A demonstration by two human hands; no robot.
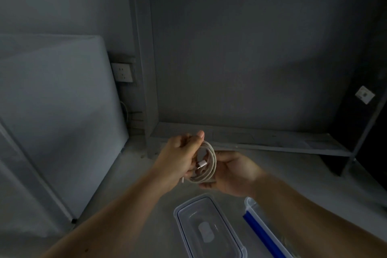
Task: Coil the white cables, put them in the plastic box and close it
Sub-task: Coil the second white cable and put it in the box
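A white cable [211, 163] is wound into a small coil, held up in the air between both hands. My left hand [178, 157] grips the coil's left side with the thumb up on top. My right hand [234, 172] cups the coil from the right and below. A white plug end [201, 164] shows in the middle of the coil. Below the hands, a clear plastic box [184, 228] stands open on the surface. Its lid [263, 234], with a blue clip, lies to the right of the box.
A grey shelf unit [251, 140] stands behind the hands, with a low ledge. A white panel [58, 111] leans at the left. A wall socket [122, 72] sits beside it. A small white tag [364, 94] is on the right upright.
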